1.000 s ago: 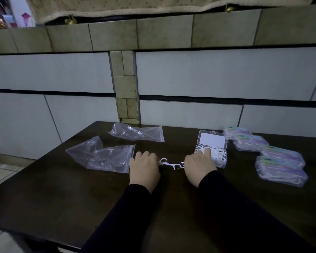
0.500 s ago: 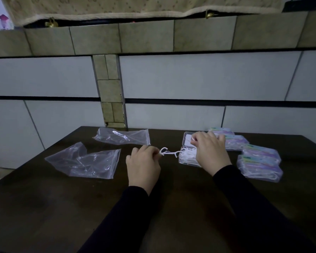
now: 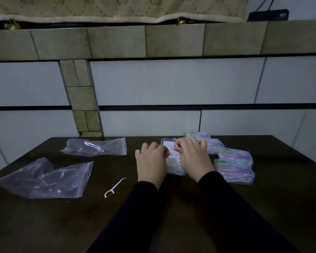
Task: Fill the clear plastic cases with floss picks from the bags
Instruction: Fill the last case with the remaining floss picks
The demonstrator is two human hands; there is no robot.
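An open clear plastic case [image 3: 175, 168] with white floss picks in it lies on the dark table [image 3: 80, 225], its lid tipped back. My left hand [image 3: 151, 164] sits at the case's left side, fingers curled over the picks. My right hand [image 3: 192, 155] hovers over the case from the right and pinches a pick at its fingertips. One loose white floss pick [image 3: 114, 187] lies on the table to the left. Two empty clear bags lie further left, one near [image 3: 45, 178] and one far [image 3: 97, 147].
Several filled, closed cases with coloured labels [image 3: 234, 165] are lined up at the right of the open case. A tiled wall [image 3: 153, 84] rises just behind the table's far edge. The table's left edge runs diagonally at the lower left.
My left hand has moved right to the case and joined the right hand over it. One floss pick now lies alone on the table left of my arms.
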